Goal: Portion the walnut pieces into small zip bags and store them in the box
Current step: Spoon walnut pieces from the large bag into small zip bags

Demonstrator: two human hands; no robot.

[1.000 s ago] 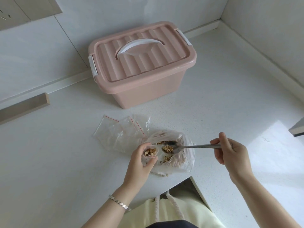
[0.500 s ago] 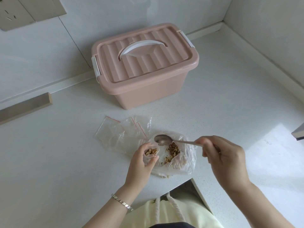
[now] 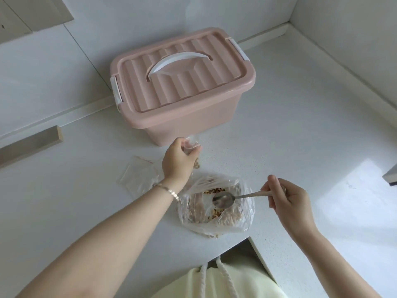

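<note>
Far to the left of the left hand point(image 3: 178, 161), a wooden strip point(image 3: 30, 145) lies along the foot of the wall, with bare countertop point(image 3: 75, 190) between the two. Under that hand's wrist a few empty zip bags point(image 3: 137, 179) lie flat, partly hidden by the arm. The left hand is raised off the counter, its fingers curled round the neck of a small zip bag point(image 3: 191, 145). The walnut pieces point(image 3: 196, 165) show at the bag's bottom, beside the fingers. Just beyond this hand stands the pink box point(image 3: 193, 125), its lid point(image 3: 182, 87) on and white latches point(image 3: 117, 91) at both ends. The small bag's top is close to the box's near wall; contact cannot be told.

Between the hands, nearer the body, the large clear bag point(image 3: 242, 220) of walnuts lies open-mouthed, close to the counter's front edge point(image 3: 227, 247). The spoon point(image 3: 223, 200) sits in that mouth, its bowl looking empty. The right hand point(image 3: 285, 196) pinches the handle's end with curled fingers. Right of it, open counter runs to the side wall point(image 3: 343, 29).
</note>
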